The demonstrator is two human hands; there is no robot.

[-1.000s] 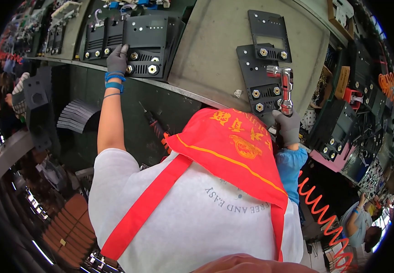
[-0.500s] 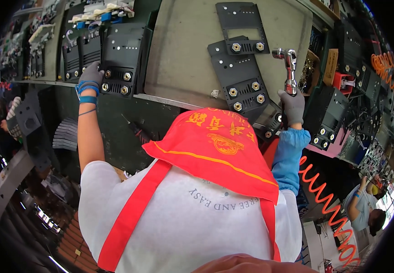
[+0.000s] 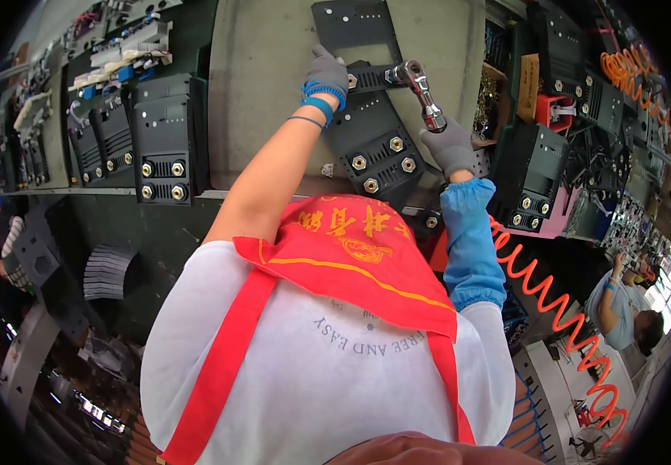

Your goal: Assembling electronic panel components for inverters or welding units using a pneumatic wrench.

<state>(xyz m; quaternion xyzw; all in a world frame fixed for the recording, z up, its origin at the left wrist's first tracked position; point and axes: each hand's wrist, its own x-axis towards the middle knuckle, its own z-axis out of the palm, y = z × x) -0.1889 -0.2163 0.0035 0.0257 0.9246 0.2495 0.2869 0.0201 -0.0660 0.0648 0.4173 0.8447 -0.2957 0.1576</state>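
My left hand (image 3: 326,71), in a grey glove with blue bands at the wrist, grips the left edge of a black metal panel (image 3: 353,27) beside a brass nut. In my gloved right hand (image 3: 448,147) is the handle of a chrome ratchet wrench (image 3: 430,108). The wrench's head sits at the right nut of that panel; whether it is seated on the nut is hidden. Below, partly covered by the first panel, lies a second black panel (image 3: 378,124) with several brass nuts.
More black panels stand at the left (image 3: 166,128) and right (image 3: 535,174). A box of small brass parts (image 3: 490,101) and a red holder (image 3: 555,113) are at the right. An orange coiled hose (image 3: 541,291) hangs beside my right arm. Another person (image 3: 622,310) is at the far right.
My left hand has left the panels at the left and come over to the upper panel on the table. My right hand has swung the wrench leftward to that panel's right nut.
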